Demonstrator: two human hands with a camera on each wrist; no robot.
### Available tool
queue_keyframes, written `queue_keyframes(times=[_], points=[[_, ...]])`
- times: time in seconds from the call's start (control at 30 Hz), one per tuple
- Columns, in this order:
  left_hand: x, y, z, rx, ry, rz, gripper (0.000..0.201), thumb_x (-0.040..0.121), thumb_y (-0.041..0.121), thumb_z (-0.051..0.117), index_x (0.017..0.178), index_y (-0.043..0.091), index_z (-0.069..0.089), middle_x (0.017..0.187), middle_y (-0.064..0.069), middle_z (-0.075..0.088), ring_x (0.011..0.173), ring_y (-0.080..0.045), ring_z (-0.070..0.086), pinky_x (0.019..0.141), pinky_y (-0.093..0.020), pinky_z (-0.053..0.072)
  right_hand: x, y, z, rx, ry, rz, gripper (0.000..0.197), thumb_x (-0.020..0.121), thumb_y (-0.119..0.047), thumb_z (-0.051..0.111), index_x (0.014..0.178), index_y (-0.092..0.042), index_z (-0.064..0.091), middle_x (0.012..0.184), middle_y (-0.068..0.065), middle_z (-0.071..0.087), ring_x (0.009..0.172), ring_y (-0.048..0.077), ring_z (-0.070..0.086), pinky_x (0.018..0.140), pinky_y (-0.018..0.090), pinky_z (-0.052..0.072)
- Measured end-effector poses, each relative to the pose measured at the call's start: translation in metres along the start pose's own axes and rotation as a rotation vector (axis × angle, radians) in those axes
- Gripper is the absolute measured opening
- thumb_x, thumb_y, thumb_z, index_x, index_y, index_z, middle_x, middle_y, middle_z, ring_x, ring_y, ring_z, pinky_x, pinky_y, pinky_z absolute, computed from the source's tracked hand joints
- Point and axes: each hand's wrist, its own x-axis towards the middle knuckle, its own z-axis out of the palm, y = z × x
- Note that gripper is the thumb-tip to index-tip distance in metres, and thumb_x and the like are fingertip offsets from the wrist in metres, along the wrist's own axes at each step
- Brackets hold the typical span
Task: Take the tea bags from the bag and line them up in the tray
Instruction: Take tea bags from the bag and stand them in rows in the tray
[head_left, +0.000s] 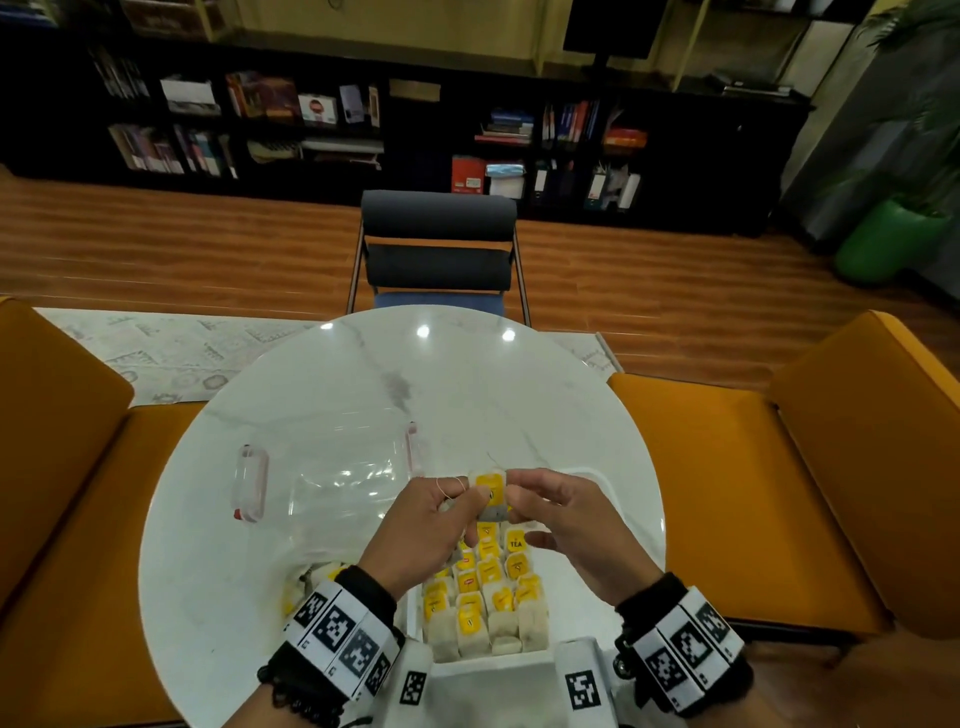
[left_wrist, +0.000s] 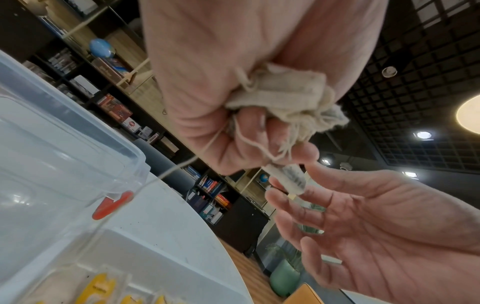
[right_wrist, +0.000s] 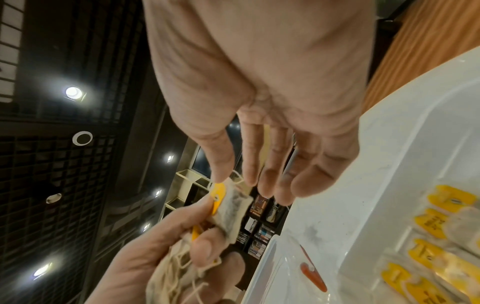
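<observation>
Over the white tray (head_left: 574, 597), my left hand (head_left: 457, 501) grips a small bunch of tea bags (left_wrist: 283, 96) with loose strings. One tea bag (head_left: 491, 488) with a yellow tag sticks up out of the bunch. My right hand (head_left: 514, 493) pinches its top edge between thumb and forefinger, the other fingers (right_wrist: 298, 185) spread straight. Rows of tea bags (head_left: 483, 587) with yellow tags lie in the tray's near half. The clear plastic bag (head_left: 332, 499) lies left of the tray, with a few tea bags (head_left: 311, 582) in its near end.
A clear plastic box with red clips (head_left: 249, 483) sits under the bag on the round white marble table (head_left: 363, 374). Orange seats (head_left: 753, 467) flank the table and a dark chair (head_left: 439, 249) stands at its far side.
</observation>
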Motion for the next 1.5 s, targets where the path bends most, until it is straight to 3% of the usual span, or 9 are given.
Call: queue_keyframes(times=[0.23,0.37,0.47,0.57,0.73,0.93,1.2,1.33,1.5], points=[[0.018,0.017,0.023,-0.027,-0.067,-0.047,0.039,0.102,0.027,0.056,0.07,0.008,0.068,0.052,0.0,0.056,0.036,-0.01,0.038,0.041,-0.02,0.032,0.011,-0.003,-0.025,-0.04,0.08,-0.141,0.012,0.089,-0.019,0.072,0.093,-0.007,0.073,0.088,0.014,0.075,0.074,0.01,0.066,0.067,0.024,0.048],[0.021,0.012,0.024,-0.085,0.027,-0.071,0.032,0.1,0.033,0.057,0.074,0.032,0.075,0.079,-0.012,0.072,0.05,-0.017,0.049,0.042,-0.019,0.035,0.039,0.015,-0.055,-0.205,0.25,-0.189,0.008,0.088,-0.018,0.074,0.084,-0.011,0.073,0.078,0.003,0.074,0.067,0.007,0.063,0.058,0.015,0.045],[0.015,-0.001,0.016,-0.113,0.073,-0.112,0.024,0.102,0.034,0.054,0.098,0.026,0.077,0.064,-0.005,0.063,0.049,-0.018,0.047,0.043,-0.021,0.034,0.067,0.067,-0.067,-0.276,0.3,-0.04,0.011,0.086,-0.019,0.076,0.077,-0.014,0.073,0.075,0.005,0.073,0.07,0.019,0.066,0.06,0.027,0.053],[0.007,-0.015,0.007,-0.135,0.121,-0.158,0.025,0.102,0.034,0.054,0.1,0.025,0.077,0.06,-0.001,0.06,0.054,-0.016,0.05,0.05,-0.025,0.037,0.095,0.12,-0.067,-0.345,0.343,0.165,0.014,0.083,-0.02,0.077,0.07,-0.02,0.071,0.078,0.003,0.074,0.08,0.025,0.069,0.081,0.045,0.058],[-0.007,-0.024,-0.008,-0.101,0.175,-0.185,0.026,0.102,0.03,0.053,0.095,0.023,0.078,0.058,-0.001,0.06,0.045,-0.01,0.041,0.043,-0.018,0.034,0.125,0.16,-0.061,-0.418,0.323,0.295,0.016,0.078,-0.021,0.076,0.067,-0.025,0.067,0.092,0.009,0.075,0.092,0.031,0.07,0.087,0.044,0.058],[-0.023,-0.029,-0.02,-0.093,0.17,-0.2,0.026,0.103,0.027,0.052,0.097,0.02,0.077,0.058,0.0,0.059,0.041,-0.009,0.04,0.039,-0.016,0.032,0.127,0.153,-0.057,-0.414,0.268,0.435,0.02,0.083,-0.007,0.07,0.065,-0.017,0.069,0.065,0.006,0.066,0.062,0.022,0.059,0.057,0.03,0.047],[-0.029,-0.037,-0.032,-0.106,0.165,-0.23,0.026,0.102,0.034,0.054,0.096,0.025,0.078,0.061,-0.001,0.061,0.043,-0.011,0.039,0.041,-0.018,0.033,0.134,0.148,-0.05,-0.631,0.224,0.446,0.018,0.076,-0.026,0.08,0.072,-0.024,0.063,0.093,0.006,0.075,0.084,0.021,0.067,0.082,0.032,0.056],[-0.031,-0.035,-0.034,-0.208,0.168,-0.256,0.032,0.1,0.042,0.052,0.093,0.028,0.08,0.065,-0.003,0.062,0.045,-0.011,0.039,0.046,-0.022,0.033,0.13,0.136,-0.04,-0.757,0.238,0.462,0.037,0.08,-0.032,0.081,0.068,-0.015,0.05,0.086,0.006,0.065,0.084,0.022,0.063,0.083,0.029,0.052],[-0.027,-0.028,-0.029,-0.637,0.134,-0.384,0.041,0.101,0.039,0.051,0.105,0.009,0.078,0.071,-0.01,0.062,0.046,-0.014,0.044,0.042,-0.022,0.035,0.123,0.126,-0.043,-0.762,0.225,0.356,0.035,0.081,-0.032,0.079,0.09,-0.012,0.051,0.102,0.009,0.066,0.095,0.026,0.064,0.078,0.029,0.047]])
